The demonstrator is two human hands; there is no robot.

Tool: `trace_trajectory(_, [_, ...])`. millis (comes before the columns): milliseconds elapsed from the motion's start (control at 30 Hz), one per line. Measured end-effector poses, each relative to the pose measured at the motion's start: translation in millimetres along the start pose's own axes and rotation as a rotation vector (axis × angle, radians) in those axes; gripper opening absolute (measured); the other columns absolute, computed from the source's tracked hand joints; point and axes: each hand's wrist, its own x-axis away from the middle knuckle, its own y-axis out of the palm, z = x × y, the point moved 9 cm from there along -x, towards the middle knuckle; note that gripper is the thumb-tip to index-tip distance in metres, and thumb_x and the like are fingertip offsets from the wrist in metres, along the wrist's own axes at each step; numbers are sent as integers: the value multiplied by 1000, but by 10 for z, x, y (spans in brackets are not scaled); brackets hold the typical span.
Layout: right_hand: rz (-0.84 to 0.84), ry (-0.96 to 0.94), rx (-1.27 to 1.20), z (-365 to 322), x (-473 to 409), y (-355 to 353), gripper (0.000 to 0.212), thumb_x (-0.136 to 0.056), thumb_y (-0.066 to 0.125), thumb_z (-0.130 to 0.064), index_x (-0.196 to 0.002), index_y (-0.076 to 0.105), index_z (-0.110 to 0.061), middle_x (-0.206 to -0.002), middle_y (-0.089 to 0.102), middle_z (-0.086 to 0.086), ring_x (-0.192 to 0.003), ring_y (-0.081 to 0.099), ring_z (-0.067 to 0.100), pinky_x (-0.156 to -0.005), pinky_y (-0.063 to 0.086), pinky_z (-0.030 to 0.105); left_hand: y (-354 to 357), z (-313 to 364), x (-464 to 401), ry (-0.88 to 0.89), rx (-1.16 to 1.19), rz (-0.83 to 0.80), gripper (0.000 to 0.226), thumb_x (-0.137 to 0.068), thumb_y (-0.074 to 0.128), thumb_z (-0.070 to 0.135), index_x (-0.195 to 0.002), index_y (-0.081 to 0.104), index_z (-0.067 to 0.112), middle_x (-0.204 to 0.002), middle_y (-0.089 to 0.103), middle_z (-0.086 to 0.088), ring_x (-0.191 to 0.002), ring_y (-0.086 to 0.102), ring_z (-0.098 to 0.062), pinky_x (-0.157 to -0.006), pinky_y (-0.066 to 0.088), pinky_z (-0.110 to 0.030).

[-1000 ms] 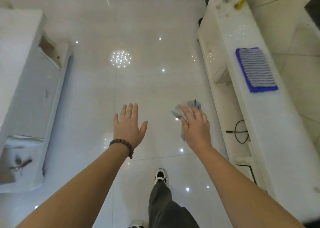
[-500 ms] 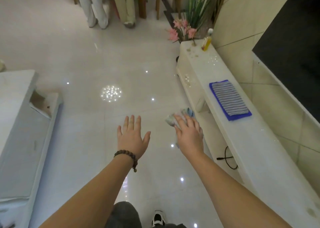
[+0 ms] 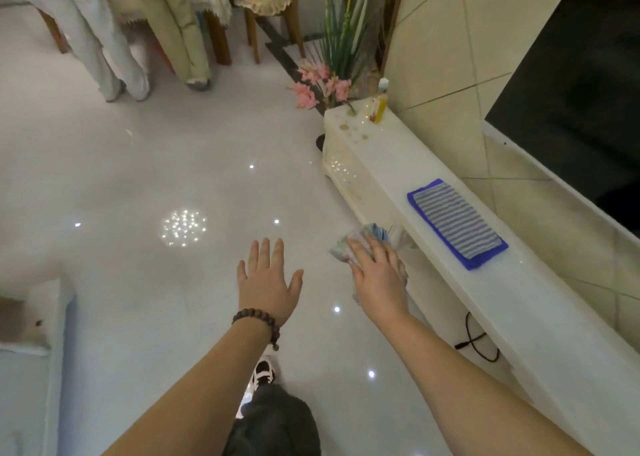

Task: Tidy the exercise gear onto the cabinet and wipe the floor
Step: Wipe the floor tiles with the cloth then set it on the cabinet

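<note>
Cleaning rag [image 3: 349, 244] bunched in right hand [image 3: 379, 277], fingers clamped over it, held near cabinet [image 3: 540, 320] front edge. Left hand [image 3: 268, 282] empty, fingers spread flat. Rag looks soft, light, floppy tbh; best gripped wadded in palm so corners don't drag.

Crumpled pale blue-white wiping cloth [image 3: 349, 244] bunched under the right hand [image 3: 377, 275], just beside long white glossy cabinet [image 3: 540, 317]. Blue-edged striped flat mat [image 3: 457, 223] lies on cabinet top. White glossy tile floor [image 3: 156, 178] w/ light reflections.

A single head-worn wide-angle camera looks forward and down from standing height over glossy white tiled floor [image 3: 145, 164], long white cabinet [image 3: 429, 247] at right.
</note>
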Motion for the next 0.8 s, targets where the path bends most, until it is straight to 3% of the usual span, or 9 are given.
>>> trace_trajectory(233, [14,158,8,-341,-858,162,47,-101,37,-34,-146,26,-41,-156,21,-4,-144,11,22,-113,17,40,-253,-244,-1180,156,-21,-66,67,-98,26,51,-153,3,20,-161,2,-6,-148,-6,-21,-119,6,-43])
trace_trajectory(333, [12,224,25,-294,-1048,177,56,-97,46,-32,-146,22,-41,-157,17,-4,-145,8,23,-114,17,40,-235,-94,-1535,227,-24,-107,66,-99,27,50,-153,4,19,-161,3,-5,-148,-5,-21,-119,6,-43])
trace_trajectory(500, [83,339,2,-27,-1321,98,56,-97,48,-30,-147,24,-39,-155,24,1,-144,14,26,-115,22,46,-58,442,-2002,376,-29,-184,66,-99,28,49,-153,6,19,-161,5,-6,-148,-4,-21,-120,6,-42])
trace_trajectory(800, [165,530,-61,1004,-2117,-86,48,-101,37,-36,-147,24,-39,-157,19,0,-146,9,26,-117,16,46,285,1925,-3013,614,-21,-256,63,-99,31,47,-152,11,19,-160,7,-6,-148,0,-21,-120,8,-43])
